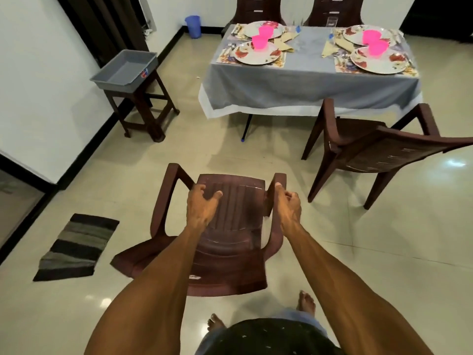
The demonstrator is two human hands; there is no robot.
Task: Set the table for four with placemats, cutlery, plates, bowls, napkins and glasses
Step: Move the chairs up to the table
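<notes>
A brown plastic armchair stands right in front of me, its backrest toward me. My left hand grips the left side of the backrest top, and my right hand grips the right side by the armrest. Farther off, the table wears a grey cloth and carries floral plates, pink bowls, placemats, yellow napkins, cutlery and a clear glass.
A second brown chair stands angled at the table's near right corner. Two more chairs sit behind the table. A grey tub rests on a wooden stool at the left wall. A striped mat lies on the floor; a blue bin stands far back.
</notes>
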